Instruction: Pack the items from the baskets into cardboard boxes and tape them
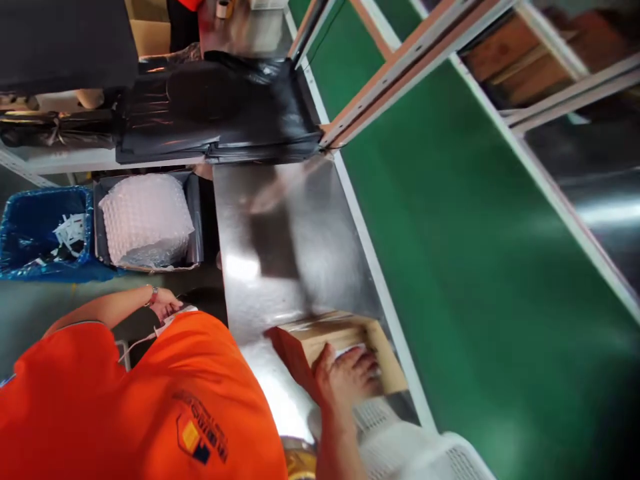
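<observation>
My right hand (345, 377) reaches over the near wall of an open cardboard box (295, 353) on the metal table. Its fingers are bent and spread apart inside, over something white (347, 349) that is mostly covered. My left hand (166, 304) is low at my side, by the hem of my orange shirt. Those fingers are closed at a small white item (186, 309), too hidden to name. A thin white cord (135, 345) runs close below that hand.
A white plastic basket (415, 447) stands against the box's near side. Black flat bags (220, 113) are stacked on a shelf ahead. Bubble wrap (147, 217) fills a bin beside a blue-lined bin (30, 227) on the left. A green conveyor belt (450, 233) runs along the right.
</observation>
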`<action>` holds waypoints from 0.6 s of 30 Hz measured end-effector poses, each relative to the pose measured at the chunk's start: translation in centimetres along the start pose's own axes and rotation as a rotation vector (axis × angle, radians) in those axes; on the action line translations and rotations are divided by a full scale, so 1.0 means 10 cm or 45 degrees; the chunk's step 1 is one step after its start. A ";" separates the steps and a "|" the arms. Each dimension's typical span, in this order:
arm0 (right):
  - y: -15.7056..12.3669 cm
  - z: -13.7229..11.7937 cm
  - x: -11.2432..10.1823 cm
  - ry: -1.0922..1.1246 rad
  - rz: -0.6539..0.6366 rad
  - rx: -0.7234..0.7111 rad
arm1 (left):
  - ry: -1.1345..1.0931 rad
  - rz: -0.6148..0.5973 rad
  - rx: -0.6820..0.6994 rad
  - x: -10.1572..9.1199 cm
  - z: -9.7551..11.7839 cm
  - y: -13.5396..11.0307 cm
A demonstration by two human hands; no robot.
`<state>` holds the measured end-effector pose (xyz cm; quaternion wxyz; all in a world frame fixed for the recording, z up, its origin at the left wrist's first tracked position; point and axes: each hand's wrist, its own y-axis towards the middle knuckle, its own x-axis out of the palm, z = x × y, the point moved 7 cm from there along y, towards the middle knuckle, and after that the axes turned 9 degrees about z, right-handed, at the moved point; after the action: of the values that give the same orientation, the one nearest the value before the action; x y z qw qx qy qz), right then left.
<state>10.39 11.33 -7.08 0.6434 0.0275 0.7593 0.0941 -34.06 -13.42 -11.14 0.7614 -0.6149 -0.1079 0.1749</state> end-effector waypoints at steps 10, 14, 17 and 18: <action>-0.02 0.03 0.02 0.017 -0.029 0.000 | 0.198 -0.187 -0.041 0.07 0.28 0.21; -0.02 -0.02 0.00 -0.003 -0.043 -0.035 | 0.341 -0.273 0.034 0.15 0.45 0.26; 0.01 0.00 -0.02 0.002 -0.035 -0.033 | 0.428 -0.269 0.072 0.17 0.55 0.27; 0.03 0.02 -0.03 0.011 -0.035 -0.032 | 0.450 -0.258 0.082 0.16 0.58 0.27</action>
<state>10.59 11.61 -6.80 0.6415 0.0085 0.7612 0.0950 -35.14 -7.12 -12.56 0.8015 -0.5972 -0.0282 -0.0098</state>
